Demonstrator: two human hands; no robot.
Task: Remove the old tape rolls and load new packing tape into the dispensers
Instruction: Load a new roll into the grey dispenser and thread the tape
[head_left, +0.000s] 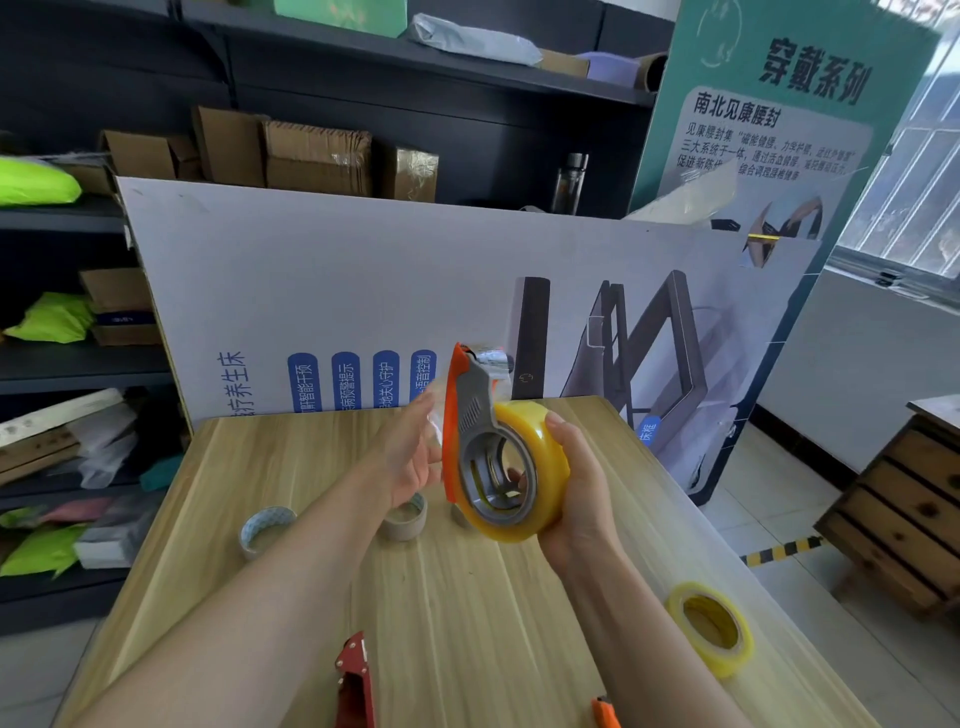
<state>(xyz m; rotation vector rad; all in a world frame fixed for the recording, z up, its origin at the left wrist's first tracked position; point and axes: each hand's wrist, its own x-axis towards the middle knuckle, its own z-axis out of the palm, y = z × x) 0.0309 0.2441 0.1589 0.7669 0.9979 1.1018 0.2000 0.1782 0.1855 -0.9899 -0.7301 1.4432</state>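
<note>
Both hands busy: right hand (576, 483) grips the new roll (535, 467) seated in the dispenser (470, 415), left hand (410, 457) open alongside; likely threading tape next.

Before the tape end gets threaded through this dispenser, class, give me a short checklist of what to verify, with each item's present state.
1. New yellow tape roll seated in the orange and grey dispenser: ok.
2. Right hand gripping roll and dispenser firmly: ok.
3. Left hand free for pulling the tape: ok, open beside the dispenser.
4. Loose tape end found: cannot tell, the clear film near the top is blurred.
5. Old tape rolls off the dispenser: ok, lying on the wooden table.
</note>
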